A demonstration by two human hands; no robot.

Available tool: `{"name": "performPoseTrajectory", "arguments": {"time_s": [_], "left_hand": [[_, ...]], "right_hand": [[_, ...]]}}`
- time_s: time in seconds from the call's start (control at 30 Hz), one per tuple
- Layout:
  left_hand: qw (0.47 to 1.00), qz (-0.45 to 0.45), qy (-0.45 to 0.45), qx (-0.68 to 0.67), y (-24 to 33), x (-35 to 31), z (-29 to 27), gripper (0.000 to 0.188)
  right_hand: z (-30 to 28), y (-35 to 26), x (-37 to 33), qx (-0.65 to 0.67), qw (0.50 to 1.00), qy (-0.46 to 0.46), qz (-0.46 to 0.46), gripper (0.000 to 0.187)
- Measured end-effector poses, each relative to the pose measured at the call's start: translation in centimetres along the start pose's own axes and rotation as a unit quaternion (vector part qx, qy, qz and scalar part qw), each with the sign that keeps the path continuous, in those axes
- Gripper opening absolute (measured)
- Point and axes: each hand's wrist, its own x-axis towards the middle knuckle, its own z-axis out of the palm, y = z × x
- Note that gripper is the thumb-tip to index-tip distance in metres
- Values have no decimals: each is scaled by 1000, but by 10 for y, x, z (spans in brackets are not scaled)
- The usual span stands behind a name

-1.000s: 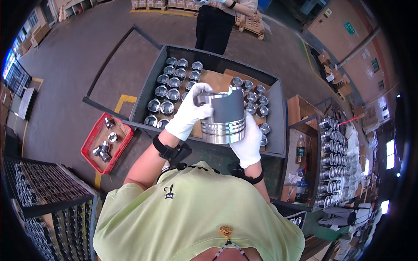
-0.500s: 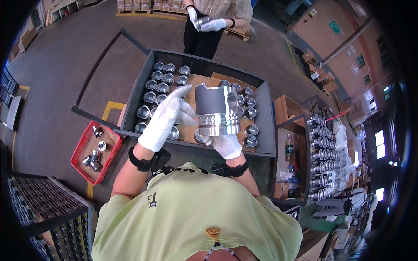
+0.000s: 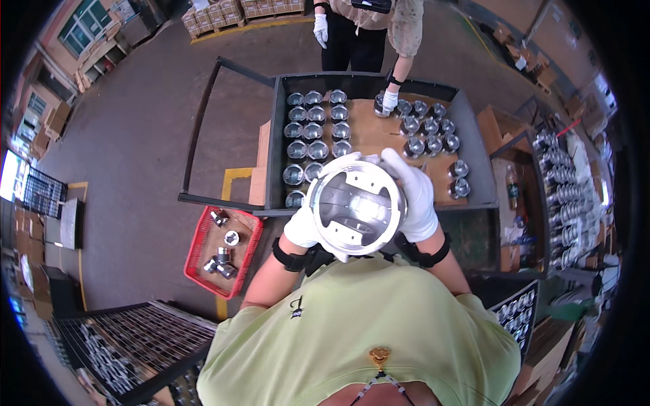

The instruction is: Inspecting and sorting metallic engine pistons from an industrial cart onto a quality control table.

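Note:
A shiny metal piston (image 3: 356, 208) is held up close in front of my chest, its hollow inner side facing up toward me. My left hand (image 3: 302, 226), in a white glove, wraps its left side, with fingertips showing along the far rim. On the right side my gloved right hand (image 3: 418, 201) grips it, thumb and fingers around the edge. Beyond it stands a dark metal bin (image 3: 369, 139) lined with brown board. Upright pistons (image 3: 315, 130) fill rows at its left, and more pistons (image 3: 430, 126) stand at its right.
Across the bin, a co-worker's gloved hand (image 3: 390, 101) touches a piston in the far row. A red basket (image 3: 192, 258) with several small metal parts lies at left. Wire racks (image 3: 145, 338) stand at lower left. Rows of pistons (image 3: 562, 203) line a bench at right.
The piston has turned from side-on to hollow side up. My left hand has gone from spread fingers to gripping it. The co-worker's hand has reached down into the bin.

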Motion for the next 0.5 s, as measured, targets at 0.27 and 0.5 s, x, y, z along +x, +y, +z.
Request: {"name": "performPoseTrajectory", "arguments": {"time_s": [0.27, 0.5], "left_hand": [[933, 197, -65, 293, -1, 0, -17, 125], [935, 158, 88, 304, -4, 19, -42, 102]], "right_hand": [[31, 7, -12, 1, 991, -31, 127, 69], [14, 26, 6, 28, 976, -82, 202, 42]]}}
